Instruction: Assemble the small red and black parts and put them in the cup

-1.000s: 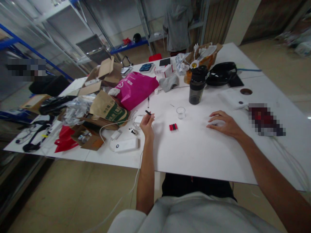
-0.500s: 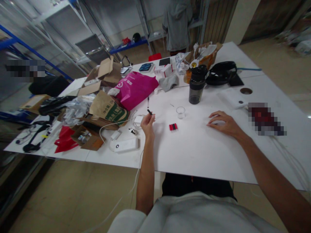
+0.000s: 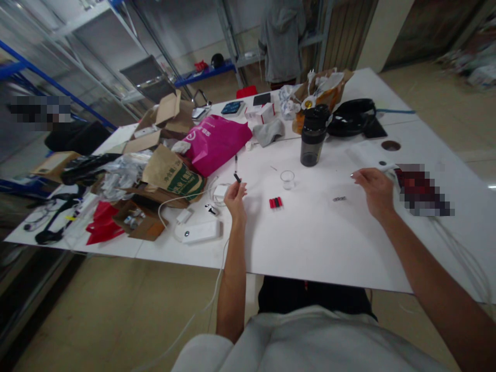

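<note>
My left hand point(image 3: 235, 199) is closed in a pinch around a small black rod point(image 3: 236, 177), which sticks up above the fingers. To the right, my right hand point(image 3: 374, 190) pinches a tiny silvery piece point(image 3: 352, 176) at its fingertips, above the table. A short row of small metallic pieces point(image 3: 339, 199) lies just left of that hand. Between the hands, several red and black plug-like pieces point(image 3: 276, 203) with pale tips lie side by side. Behind them stands a small clear cup point(image 3: 287, 180), and a thin sliver-like item point(image 3: 273, 168) lies near it.
A dark bottle point(image 3: 313, 135) stands beyond the cup on the white table point(image 3: 306, 243). Left of my left hand are a white power bank point(image 3: 200, 232), cables and a charger point(image 3: 221, 192). Farther left sit a pink bag point(image 3: 219, 142), a paper bag point(image 3: 172, 173) and boxes.
My right hand has lifted and moved right, away from the row of metallic pieces, now uncovered, with a tiny silvery piece in its fingertips. My left hand stays almost still with the black rod.
</note>
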The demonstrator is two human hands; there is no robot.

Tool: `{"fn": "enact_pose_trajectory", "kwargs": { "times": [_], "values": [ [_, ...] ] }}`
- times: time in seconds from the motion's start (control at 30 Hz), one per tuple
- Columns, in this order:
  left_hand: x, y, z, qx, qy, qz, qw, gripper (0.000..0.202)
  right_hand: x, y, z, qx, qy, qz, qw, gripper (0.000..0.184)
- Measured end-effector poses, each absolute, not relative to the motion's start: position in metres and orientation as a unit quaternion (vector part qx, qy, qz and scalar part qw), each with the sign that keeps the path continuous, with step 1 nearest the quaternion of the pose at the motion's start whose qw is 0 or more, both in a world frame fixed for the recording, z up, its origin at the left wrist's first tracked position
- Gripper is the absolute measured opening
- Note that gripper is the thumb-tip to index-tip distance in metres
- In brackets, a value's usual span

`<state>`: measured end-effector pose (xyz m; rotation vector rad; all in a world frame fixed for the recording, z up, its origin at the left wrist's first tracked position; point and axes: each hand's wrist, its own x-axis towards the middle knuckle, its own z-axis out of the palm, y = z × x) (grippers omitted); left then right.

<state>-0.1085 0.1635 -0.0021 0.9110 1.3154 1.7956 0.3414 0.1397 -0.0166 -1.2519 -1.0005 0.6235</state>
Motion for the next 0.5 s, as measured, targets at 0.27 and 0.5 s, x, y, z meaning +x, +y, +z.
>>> {"fn": "enact_pose_trajectory", "kwargs": {
  "times": [0.27,0.5],
  "values": [
    [-0.1073,0.1632,-0.0049,0.372,0.512,0.693,0.346,0.054,0.3380,0.1387,-0.0149,-0.527,-0.448,0.286,0.663,0.043],
    [-0.1008,0.1603,-0.0069,0.448,0.506,0.675,0.296,0.043,0.3336,0.1370,-0.0130,-0.538,-0.454,0.284,0.651,0.047]
  ]
}}
